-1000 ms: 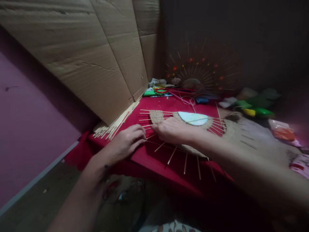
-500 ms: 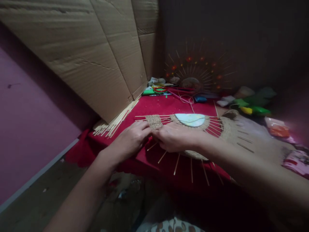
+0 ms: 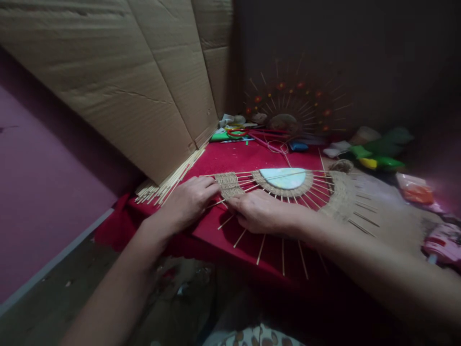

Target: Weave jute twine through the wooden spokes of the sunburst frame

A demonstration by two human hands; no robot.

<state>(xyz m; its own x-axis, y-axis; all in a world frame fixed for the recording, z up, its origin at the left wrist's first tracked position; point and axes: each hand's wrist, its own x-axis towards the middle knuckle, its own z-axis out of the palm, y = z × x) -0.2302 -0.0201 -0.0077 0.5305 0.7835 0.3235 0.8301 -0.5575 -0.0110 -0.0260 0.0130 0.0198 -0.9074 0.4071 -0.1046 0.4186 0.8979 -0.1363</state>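
Note:
A fan of thin wooden sticks lies on the red cloth, fixed around a pale half-disc. Jute twine is woven through the sticks in an inner arc, an outer band on the right and a shorter band on the left. My left hand is closed over the stick ends beside this left band. At the band's lower end, my right hand pinches the twine, its fingertips partly hidden. A loose strand crosses the half-disc. The right forearm covers part of the fan.
Loose sticks lie beside a large cardboard sheet on the left. Scissors and craft bits sit behind. A twine ball, coloured packets and a pink object are on the right. A decorated stick fan stands behind.
My right hand has moved slightly down, away from my left, uncovering more of the left woven band. My left hand has shifted slightly left. The view has moved a little.

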